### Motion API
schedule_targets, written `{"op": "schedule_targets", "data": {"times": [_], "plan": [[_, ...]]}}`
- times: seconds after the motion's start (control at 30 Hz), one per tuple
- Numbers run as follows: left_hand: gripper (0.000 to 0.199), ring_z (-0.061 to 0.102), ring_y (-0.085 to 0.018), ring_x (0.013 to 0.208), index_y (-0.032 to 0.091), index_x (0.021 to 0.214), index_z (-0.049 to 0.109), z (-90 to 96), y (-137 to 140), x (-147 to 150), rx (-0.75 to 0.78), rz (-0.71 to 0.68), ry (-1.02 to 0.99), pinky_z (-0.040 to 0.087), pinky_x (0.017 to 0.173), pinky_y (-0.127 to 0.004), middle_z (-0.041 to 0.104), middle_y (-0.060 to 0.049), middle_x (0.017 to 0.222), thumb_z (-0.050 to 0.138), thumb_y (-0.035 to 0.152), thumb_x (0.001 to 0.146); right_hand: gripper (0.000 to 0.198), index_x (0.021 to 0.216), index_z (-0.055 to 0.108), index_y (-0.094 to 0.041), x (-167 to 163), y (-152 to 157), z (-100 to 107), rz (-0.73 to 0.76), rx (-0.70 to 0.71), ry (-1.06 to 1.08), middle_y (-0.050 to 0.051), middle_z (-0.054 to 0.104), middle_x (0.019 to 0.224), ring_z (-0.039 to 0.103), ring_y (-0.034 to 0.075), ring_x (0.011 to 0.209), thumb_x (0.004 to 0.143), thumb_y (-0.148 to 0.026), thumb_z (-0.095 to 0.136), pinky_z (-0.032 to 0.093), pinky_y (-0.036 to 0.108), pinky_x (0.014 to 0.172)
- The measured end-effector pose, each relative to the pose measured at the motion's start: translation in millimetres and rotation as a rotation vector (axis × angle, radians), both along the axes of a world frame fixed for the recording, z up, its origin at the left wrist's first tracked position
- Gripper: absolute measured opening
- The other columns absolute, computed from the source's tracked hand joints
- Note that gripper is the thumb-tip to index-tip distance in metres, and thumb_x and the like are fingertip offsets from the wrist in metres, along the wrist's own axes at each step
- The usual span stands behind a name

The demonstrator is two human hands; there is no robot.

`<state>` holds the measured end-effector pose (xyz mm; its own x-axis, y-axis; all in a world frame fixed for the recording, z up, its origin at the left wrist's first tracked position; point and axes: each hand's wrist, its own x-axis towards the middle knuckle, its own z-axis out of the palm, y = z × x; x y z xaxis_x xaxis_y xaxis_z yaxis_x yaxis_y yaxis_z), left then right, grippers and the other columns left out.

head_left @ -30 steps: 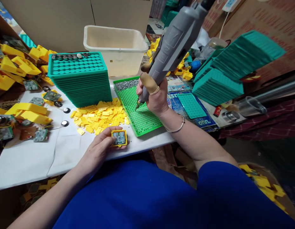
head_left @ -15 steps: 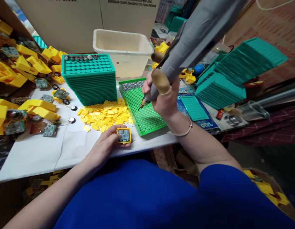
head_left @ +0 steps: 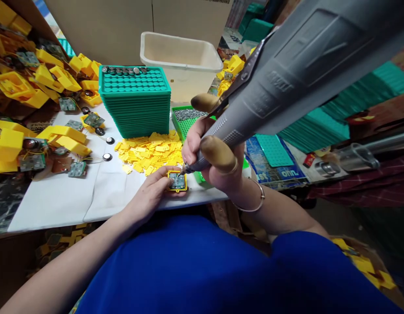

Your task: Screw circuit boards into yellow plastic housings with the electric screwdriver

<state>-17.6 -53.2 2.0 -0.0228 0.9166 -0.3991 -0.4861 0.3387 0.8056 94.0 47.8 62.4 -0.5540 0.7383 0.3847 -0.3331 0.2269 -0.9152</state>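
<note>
Between its thumb and fingers my left hand (head_left: 156, 186) grips a small yellow plastic housing (head_left: 177, 190), with a green circuit board (head_left: 177, 181) inside facing up. My right hand (head_left: 215, 152) is wrapped round a large grey electric screwdriver (head_left: 254, 100), tilted with its bit down at the circuit board. Tan finger cots (head_left: 219, 153) cover some fingertips of that hand. Behind it, partly hidden, lies a green perforated tray (head_left: 185, 126) holding many small metal screws (head_left: 188, 114). Loose yellow plastic pieces (head_left: 149, 152) are heaped just beyond my left hand.
A tall stack of teal trays (head_left: 134, 109) stands behind the yellow heap, with a translucent bin (head_left: 182, 65) at the back. Yellow housings (head_left: 54, 87) with wired boards crowd the left. More teal trays (head_left: 319, 126) and a clear cup (head_left: 358, 157) are at right.
My right hand has brought the screwdriver from above the green tray down and left, to the board in the housing. My left hand still holds the housing. The view has shifted slightly.
</note>
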Motion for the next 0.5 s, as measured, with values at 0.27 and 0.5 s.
{"op": "schedule_targets", "data": {"times": [0.27,0.5], "plan": [[0.036,0.068,-0.021,0.091,0.017,0.114,0.064,-0.4,-0.3,0.1,0.006,-0.009,0.012,0.058,0.082,-0.037,0.069,-0.006,0.113,0.062,0.024,0.079,0.058,0.074,0.042,-0.027,0.6,1.6,-0.6,-0.084,0.132,-0.129,-0.001,0.050,0.065,0.052,0.015,0.050,0.070,-0.084,0.051,0.047,0.033,0.043],[0.033,0.068,-0.022,0.092,0.020,0.113,0.066,-0.6,-0.4,0.5,0.009,-0.024,0.038,0.058,0.081,-0.036,0.071,-0.004,0.107,0.061,0.026,0.080,0.057,0.082,0.050,-0.029,3.7,-1.9,-6.9,-0.073,0.217,-0.282,0.000,0.052,0.066,0.059,0.018,0.060,0.073,-0.085,0.045,0.053,0.035,0.048]]}}
